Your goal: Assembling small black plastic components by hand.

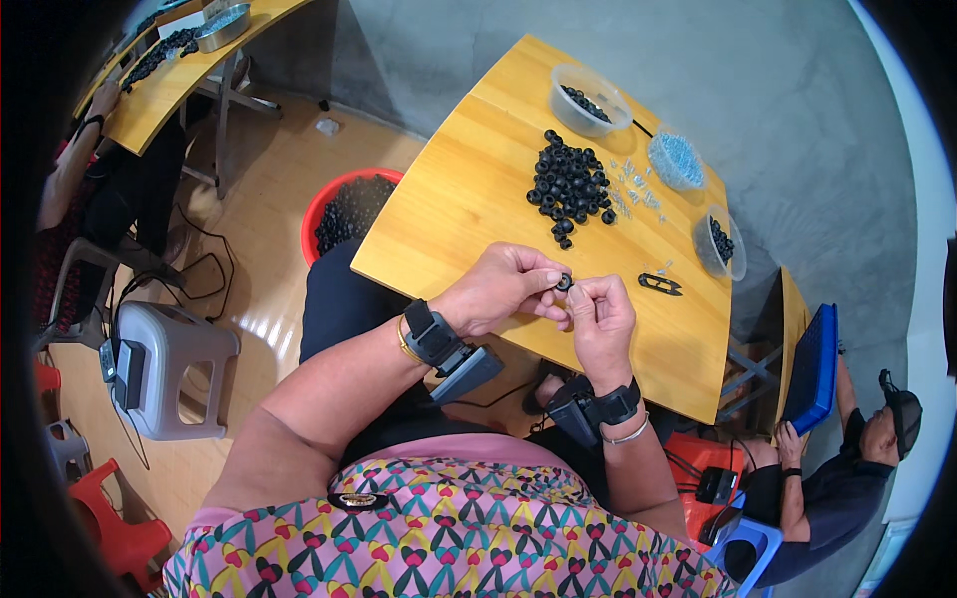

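Observation:
My left hand [506,288] pinches a small round black part [564,282] with a pale ring at its centre, just above the near side of the wooden table [459,199]. Right against it, the fingertips of my right hand [604,317] are pressed together; whatever they hold is hidden. Beyond my hands lies a heap of round black parts [570,184], and small clear pieces [638,187] are scattered to its right. Black thread snips [659,285] rest on the table to the right of my right hand.
Along the table's far side stand a clear tub [620,118] of black parts, a tub [678,183] of light blue pieces and another tub [736,261]. A red bucket [313,204] of black parts stands left. A seated person [837,498] at right holds a blue case [812,369]; a grey stool [177,369] is left.

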Demonstrator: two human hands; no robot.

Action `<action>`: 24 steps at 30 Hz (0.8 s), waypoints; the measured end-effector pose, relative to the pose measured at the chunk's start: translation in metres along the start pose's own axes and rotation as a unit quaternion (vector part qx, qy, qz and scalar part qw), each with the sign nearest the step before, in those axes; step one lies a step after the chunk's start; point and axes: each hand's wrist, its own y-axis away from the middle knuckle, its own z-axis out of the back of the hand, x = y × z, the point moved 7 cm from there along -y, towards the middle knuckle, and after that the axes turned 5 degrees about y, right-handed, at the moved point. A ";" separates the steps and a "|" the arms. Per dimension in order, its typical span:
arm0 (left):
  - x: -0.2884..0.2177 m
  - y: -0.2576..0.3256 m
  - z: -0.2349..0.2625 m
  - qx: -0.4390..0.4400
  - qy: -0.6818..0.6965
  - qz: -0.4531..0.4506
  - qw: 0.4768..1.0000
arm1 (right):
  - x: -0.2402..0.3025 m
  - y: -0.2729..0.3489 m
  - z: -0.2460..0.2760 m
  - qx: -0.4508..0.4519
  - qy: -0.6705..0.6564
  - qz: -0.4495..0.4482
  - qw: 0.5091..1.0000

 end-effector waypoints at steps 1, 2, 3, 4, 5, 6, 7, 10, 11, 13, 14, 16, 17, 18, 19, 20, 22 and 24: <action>-0.001 0.000 -0.001 0.005 -0.002 -0.007 1.000 | 0.000 0.000 -0.001 0.001 -0.001 -0.001 1.000; -0.001 0.000 0.001 0.004 -0.002 -0.006 1.000 | 0.002 0.000 -0.002 0.003 -0.004 -0.001 1.000; 0.000 -0.001 0.002 0.006 0.006 -0.008 1.000 | 0.002 -0.001 -0.003 0.004 -0.008 -0.001 1.000; 0.000 -0.001 0.002 0.008 0.014 -0.010 1.000 | 0.002 -0.001 -0.003 0.005 -0.008 -0.002 1.000; 0.000 -0.002 0.003 0.008 0.014 -0.010 1.000 | 0.001 -0.003 -0.003 0.008 -0.018 -0.005 1.000; 0.001 -0.002 0.004 0.007 0.025 -0.004 1.000 | 0.001 -0.004 -0.003 0.011 -0.028 -0.008 1.000; 0.002 -0.003 0.004 0.007 0.036 0.001 0.999 | 0.002 -0.005 -0.003 0.011 -0.028 -0.009 1.000; 0.001 -0.003 0.004 0.017 0.042 0.001 0.999 | 0.004 -0.006 -0.002 0.017 -0.039 -0.009 0.999; 0.001 -0.003 0.004 0.016 0.042 0.001 0.999 | 0.005 -0.006 -0.003 0.027 -0.038 -0.002 0.999; 0.002 -0.004 0.006 0.013 0.052 -0.003 0.999 | 0.007 -0.007 -0.004 0.037 -0.038 0.006 0.999; 0.002 -0.004 0.007 0.013 0.052 -0.004 0.999 | 0.005 -0.006 -0.004 0.038 -0.044 -0.008 0.998; 0.002 -0.004 0.006 0.022 0.065 -0.009 0.998 | 0.003 -0.005 -0.004 0.039 -0.051 -0.022 0.998; 0.002 -0.004 0.006 0.022 0.065 -0.009 0.998 | 0.004 -0.004 -0.004 0.038 -0.047 -0.017 0.998; 0.002 -0.004 0.007 0.021 0.065 -0.009 0.998 | 0.005 -0.003 -0.005 0.036 -0.044 -0.011 0.998; 0.002 -0.004 0.007 0.020 0.066 -0.010 0.998 | 0.006 -0.002 -0.006 0.037 -0.044 -0.011 0.998; 0.002 -0.004 0.007 0.019 0.066 -0.010 0.998 | 0.007 -0.002 -0.006 0.032 -0.037 -0.016 0.999; 0.002 -0.004 0.007 0.020 0.061 -0.015 0.998 | 0.008 -0.001 -0.008 0.027 -0.029 -0.020 0.999; 0.001 -0.004 0.005 0.019 0.054 -0.015 0.998 | 0.012 -0.001 -0.010 0.030 -0.039 0.001 0.999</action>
